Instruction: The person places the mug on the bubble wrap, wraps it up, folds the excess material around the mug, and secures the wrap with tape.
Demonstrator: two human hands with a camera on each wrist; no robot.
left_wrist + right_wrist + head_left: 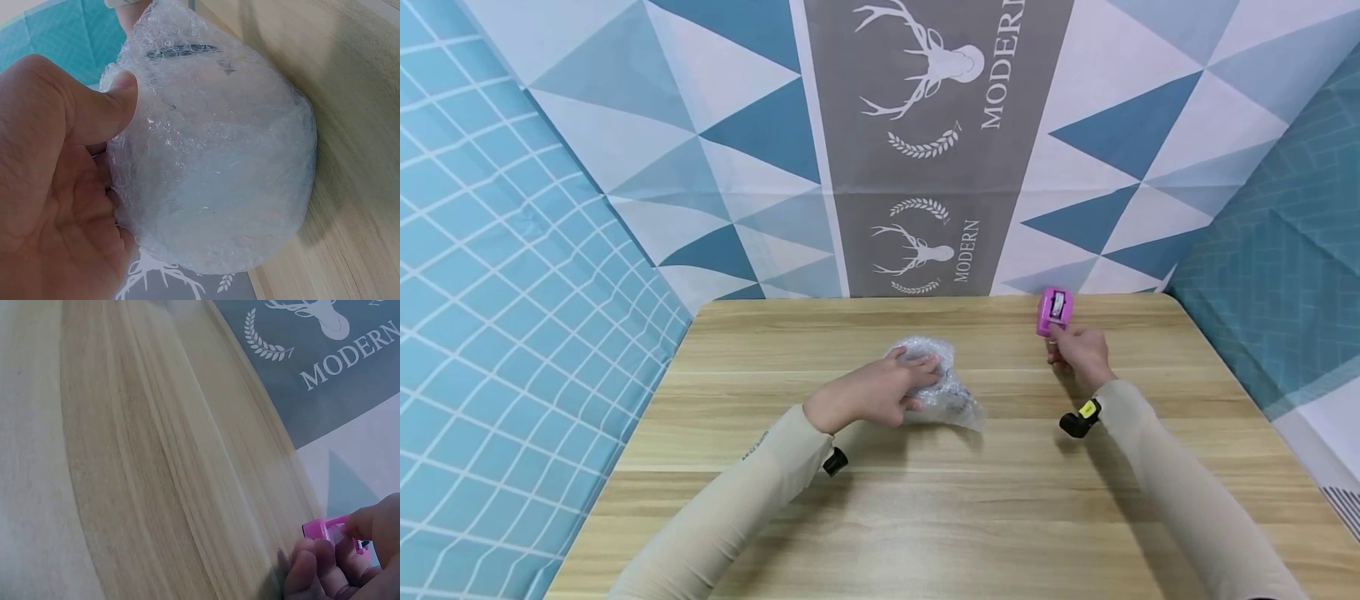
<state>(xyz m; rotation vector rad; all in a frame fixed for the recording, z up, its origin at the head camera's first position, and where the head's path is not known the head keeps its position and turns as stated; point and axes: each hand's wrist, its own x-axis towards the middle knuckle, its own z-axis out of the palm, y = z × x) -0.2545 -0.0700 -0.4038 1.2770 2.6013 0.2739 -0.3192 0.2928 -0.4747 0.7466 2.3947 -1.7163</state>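
Observation:
A bundle in clear bubble wrap lies on the wooden table, its loose end pointing right. My left hand holds it from the left, fingers spread over the top. In the left wrist view, the thumb presses the near side of the bubble wrap, while the other fingertips are hidden behind it. What is wrapped inside cannot be made out. At the back right, my right hand grips a small pink tape dispenser by its near end. The right wrist view shows fingers and thumb around the pink dispenser.
The wooden table ends at a patterned backdrop just behind the dispenser. Blue cloth walls flank it on the left and right. Black wrist cameras sit on both sleeves.

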